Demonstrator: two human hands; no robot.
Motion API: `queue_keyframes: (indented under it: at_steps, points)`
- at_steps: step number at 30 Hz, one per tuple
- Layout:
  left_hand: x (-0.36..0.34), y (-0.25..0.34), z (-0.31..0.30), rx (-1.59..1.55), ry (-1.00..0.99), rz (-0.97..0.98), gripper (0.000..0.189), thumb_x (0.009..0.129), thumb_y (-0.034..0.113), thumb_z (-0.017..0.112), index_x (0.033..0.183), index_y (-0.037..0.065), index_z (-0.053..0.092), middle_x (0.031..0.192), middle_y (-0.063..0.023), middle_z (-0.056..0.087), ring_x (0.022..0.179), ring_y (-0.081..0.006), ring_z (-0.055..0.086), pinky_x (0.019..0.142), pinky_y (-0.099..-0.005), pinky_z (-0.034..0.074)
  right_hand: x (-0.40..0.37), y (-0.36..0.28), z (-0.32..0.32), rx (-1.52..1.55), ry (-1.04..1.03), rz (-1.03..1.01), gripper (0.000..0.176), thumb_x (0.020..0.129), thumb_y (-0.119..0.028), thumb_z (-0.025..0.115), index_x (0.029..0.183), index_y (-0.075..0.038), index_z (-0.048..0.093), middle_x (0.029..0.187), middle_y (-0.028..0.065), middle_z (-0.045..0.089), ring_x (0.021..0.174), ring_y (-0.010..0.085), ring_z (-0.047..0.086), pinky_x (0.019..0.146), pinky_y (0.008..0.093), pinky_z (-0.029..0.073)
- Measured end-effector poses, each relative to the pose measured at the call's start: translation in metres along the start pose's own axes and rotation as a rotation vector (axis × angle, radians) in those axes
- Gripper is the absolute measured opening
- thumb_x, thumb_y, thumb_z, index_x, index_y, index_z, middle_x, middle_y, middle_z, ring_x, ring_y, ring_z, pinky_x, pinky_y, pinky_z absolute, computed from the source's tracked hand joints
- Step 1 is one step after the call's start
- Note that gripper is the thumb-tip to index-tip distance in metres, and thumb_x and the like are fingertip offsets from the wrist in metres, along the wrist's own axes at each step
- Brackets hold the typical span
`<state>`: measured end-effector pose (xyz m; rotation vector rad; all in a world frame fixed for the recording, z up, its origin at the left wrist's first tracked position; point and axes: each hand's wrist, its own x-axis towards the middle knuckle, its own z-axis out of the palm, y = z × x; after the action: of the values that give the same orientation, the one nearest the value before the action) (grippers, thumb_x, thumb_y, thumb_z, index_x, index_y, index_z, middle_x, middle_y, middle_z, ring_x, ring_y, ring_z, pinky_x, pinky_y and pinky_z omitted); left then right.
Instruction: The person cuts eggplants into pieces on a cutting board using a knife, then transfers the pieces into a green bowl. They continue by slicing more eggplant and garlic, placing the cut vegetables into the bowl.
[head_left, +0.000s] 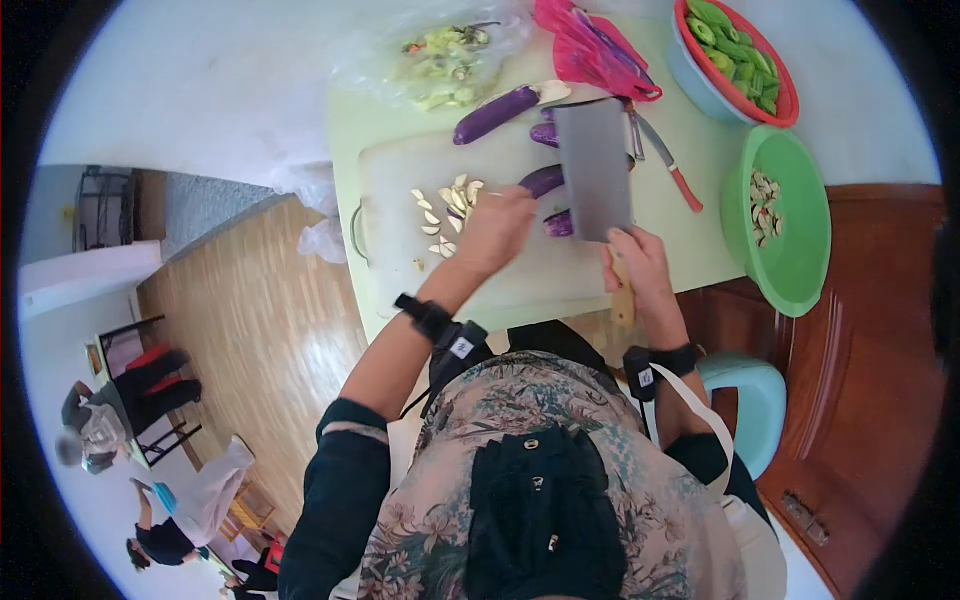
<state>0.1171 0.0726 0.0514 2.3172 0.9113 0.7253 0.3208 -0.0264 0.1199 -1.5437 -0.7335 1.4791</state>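
Note:
My right hand grips the wooden handle of a cleaver, its broad blade raised over the right part of the white cutting board. My left hand is above the board with its fingers curled together; what they hold, if anything, is hidden. Beside its fingertips lies a purple eggplant piece, partly behind the blade. A shorter eggplant piece lies near the blade's lower left edge. Cut eggplant slices are scattered left of and partly beneath my left hand. A longer eggplant rests at the board's far edge.
A green basin with cut pieces stands on the right. Behind it, a red colander holds green vegetables. A knife lies right of the board. Scraps in clear plastic and a pink bag lie at the back.

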Motion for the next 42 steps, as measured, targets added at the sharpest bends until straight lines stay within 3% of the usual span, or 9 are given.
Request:
queue_keyframes:
  at_steps: [4, 11, 14, 22, 25, 28, 32, 38, 42]
  points:
    - [0.025, 0.03, 0.048, 0.133, -0.248, 0.09, 0.033, 0.074, 0.01, 0.062, 0.105, 0.002, 0.058, 0.094, -0.0138, 0.057, 0.087, -0.0325, 0.057, 0.077, -0.041, 0.047, -0.024, -0.002, -0.026, 0.091, 0.143, -0.004, 0.023, 0.09, -0.02, 0.053, 0.076, -0.002, 0.05, 0.06, 0.0056, 0.052, 0.043, 0.0134, 0.047, 0.041, 0.0264, 0.037]
    - [0.039, 0.036, 0.085, 0.3, -0.16, -0.019, 0.042, 0.071, 0.005, 0.059, 0.112, 0.001, 0.053, 0.103, -0.016, 0.05, 0.098, -0.0321, 0.052, 0.079, -0.0421, 0.045, -0.052, 0.006, -0.051, 0.079, 0.274, -0.074, 0.02, 0.091, -0.018, 0.051, 0.079, -0.002, 0.049, 0.064, 0.0062, 0.051, 0.042, 0.0142, 0.046, 0.041, 0.0269, 0.037]
    - [0.042, 0.035, 0.085, 0.305, -0.25, -0.055, 0.043, 0.07, 0.004, 0.059, 0.112, 0.001, 0.053, 0.103, -0.0168, 0.048, 0.099, -0.0335, 0.05, 0.079, -0.0436, 0.043, -0.052, 0.003, -0.052, 0.11, 0.285, -0.091, 0.019, 0.091, -0.018, 0.05, 0.08, -0.002, 0.049, 0.064, 0.006, 0.05, 0.042, 0.0142, 0.046, 0.04, 0.0267, 0.037]
    - [-0.026, 0.044, 0.013, 0.027, -0.049, -0.086, 0.051, 0.066, -0.002, 0.056, 0.115, 0.006, 0.054, 0.097, -0.0154, 0.049, 0.093, -0.0343, 0.05, 0.077, -0.0442, 0.041, -0.031, -0.011, -0.037, 0.115, 0.318, -0.111, 0.022, 0.092, -0.019, 0.049, 0.076, -0.004, 0.049, 0.061, 0.0045, 0.05, 0.041, 0.0121, 0.045, 0.039, 0.0266, 0.037]
    - [-0.101, 0.039, -0.062, -0.093, 0.166, -0.322, 0.054, 0.061, -0.004, 0.058, 0.115, 0.004, 0.054, 0.095, -0.017, 0.051, 0.092, -0.036, 0.05, 0.084, -0.0421, 0.042, -0.009, 0.0, -0.015, -0.221, 0.06, -0.011, 0.027, 0.092, -0.02, 0.053, 0.072, -0.003, 0.05, 0.054, 0.0019, 0.049, 0.042, 0.0098, 0.047, 0.039, 0.0253, 0.036]
    - [-0.164, 0.018, -0.086, -0.238, 0.421, -0.641, 0.057, 0.065, -0.001, 0.061, 0.12, 0.005, 0.049, 0.097, -0.0087, 0.051, 0.085, -0.018, 0.053, 0.075, -0.0295, 0.047, 0.002, 0.012, 0.022, -0.379, -0.289, 0.068, 0.025, 0.092, -0.022, 0.054, 0.083, 0.002, 0.056, 0.057, 0.0011, 0.05, 0.042, 0.0094, 0.048, 0.039, 0.0254, 0.037]
    - [-0.204, 0.012, -0.092, -0.599, 0.793, -0.908, 0.06, 0.071, 0.002, 0.064, 0.127, 0.005, 0.041, 0.104, -0.0043, 0.05, 0.09, -0.0139, 0.052, 0.08, -0.03, 0.045, 0.012, 0.014, 0.072, -0.459, -0.622, 0.117, 0.029, 0.092, -0.022, 0.054, 0.1, 0.005, 0.06, 0.058, 0.0015, 0.05, 0.042, 0.0091, 0.048, 0.039, 0.0261, 0.039]
    - [-0.191, 0.021, -0.081, -0.778, 0.888, -0.849, 0.063, 0.072, -0.003, 0.064, 0.127, 0.003, 0.035, 0.107, -0.0075, 0.046, 0.097, -0.0161, 0.052, 0.083, -0.033, 0.048, 0.026, 0.02, 0.1, -0.625, -0.785, 0.154, 0.03, 0.091, -0.024, 0.053, 0.095, 0.005, 0.06, 0.058, 0.0038, 0.051, 0.041, 0.0104, 0.049, 0.038, 0.0265, 0.038]
    - [-0.175, 0.009, -0.068, -1.002, 0.855, -0.778, 0.058, 0.075, -0.006, 0.066, 0.125, 0.004, 0.038, 0.104, -0.008, 0.052, 0.095, -0.0158, 0.054, 0.083, -0.0326, 0.048, 0.038, 0.029, 0.089, -0.63, -0.651, 0.121, 0.033, 0.091, -0.026, 0.055, 0.093, 0.006, 0.059, 0.058, 0.0046, 0.052, 0.04, 0.0109, 0.049, 0.038, 0.027, 0.038]
